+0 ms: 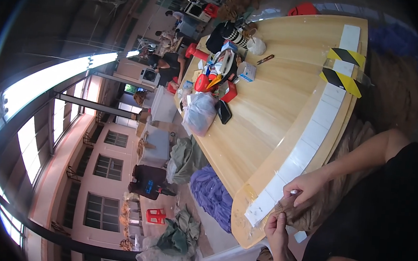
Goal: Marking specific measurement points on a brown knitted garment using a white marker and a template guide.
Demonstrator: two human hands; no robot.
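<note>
Brown, gathered fabric [305, 214] hangs at the table's near edge, close to my body. My left hand [276, 230] pinches an edge of it between thumb and fingertips. Just beside it, my right hand [307, 187] is closed with the fingers bent over the same fabric. A small white object [294, 191] sticks out between its thumb and fingers; most of it is hidden, so its kind cannot be made out. Under the fingertips of both hands lies the end of a strip of white tiles [291, 161] along the wooden table [261, 139].
Yellow-and-black tape [343, 81] crosses the strip. On the table are pliers [266, 59], a phone [223, 112], a plastic bag [200, 113], a red box [228, 91] and a white cup [256, 45]. Purple fabric [209, 193] is heaped beside it. Another person [169, 69] is across the table.
</note>
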